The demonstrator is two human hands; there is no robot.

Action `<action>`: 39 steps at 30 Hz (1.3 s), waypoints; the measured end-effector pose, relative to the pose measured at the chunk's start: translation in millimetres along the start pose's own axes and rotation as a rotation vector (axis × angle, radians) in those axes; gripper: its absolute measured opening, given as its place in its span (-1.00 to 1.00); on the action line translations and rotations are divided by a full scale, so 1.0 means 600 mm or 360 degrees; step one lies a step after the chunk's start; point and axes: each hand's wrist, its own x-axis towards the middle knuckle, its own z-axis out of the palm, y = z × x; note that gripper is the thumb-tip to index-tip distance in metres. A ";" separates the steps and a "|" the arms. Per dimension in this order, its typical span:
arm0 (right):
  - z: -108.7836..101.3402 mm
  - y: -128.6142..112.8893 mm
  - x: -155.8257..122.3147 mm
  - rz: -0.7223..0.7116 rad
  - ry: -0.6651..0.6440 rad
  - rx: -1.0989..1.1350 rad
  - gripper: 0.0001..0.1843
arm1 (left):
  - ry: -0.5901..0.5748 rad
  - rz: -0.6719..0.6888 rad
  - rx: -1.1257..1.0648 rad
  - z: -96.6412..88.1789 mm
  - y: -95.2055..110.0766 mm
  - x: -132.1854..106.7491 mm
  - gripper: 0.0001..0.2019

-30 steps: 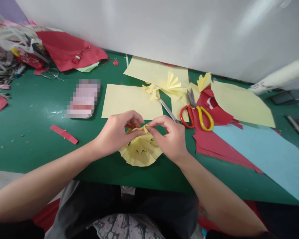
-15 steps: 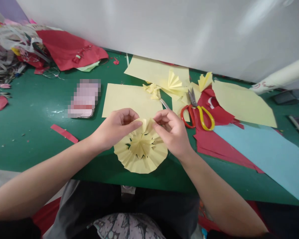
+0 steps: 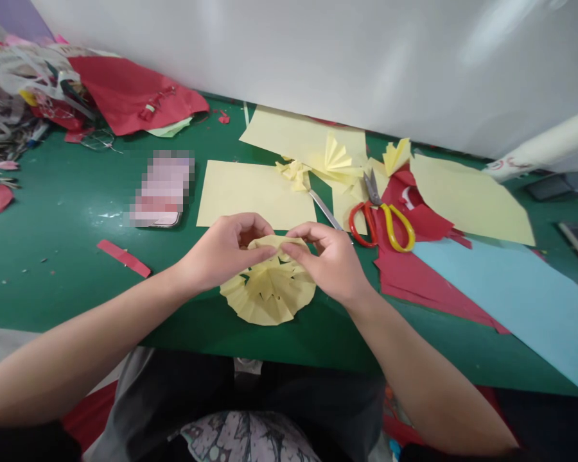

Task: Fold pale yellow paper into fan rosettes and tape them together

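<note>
A pleated yellow paper disc with small cut notches lies near the front edge of the green table. My left hand pinches its far rim from the left, and my right hand pinches the same rim from the right. Both sets of fingers are closed on the folded paper, and the far rim is bent over toward me. The disc's near half rests fanned out on the table.
Red and yellow scissors lie right of my hands on red paper. Yellow sheets, folded yellow fans and a light blue sheet cover the right side. A phone and a red strip lie left.
The disc was spread wide open half a second ago; now its far rim is folded toward me and my fingertips have come together on it.
</note>
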 end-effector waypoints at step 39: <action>0.003 -0.004 -0.006 -0.0148 0.0075 -0.0017 -0.95 | 0.0209 0.0124 0.0097 0.004 -0.001 -0.002 -0.92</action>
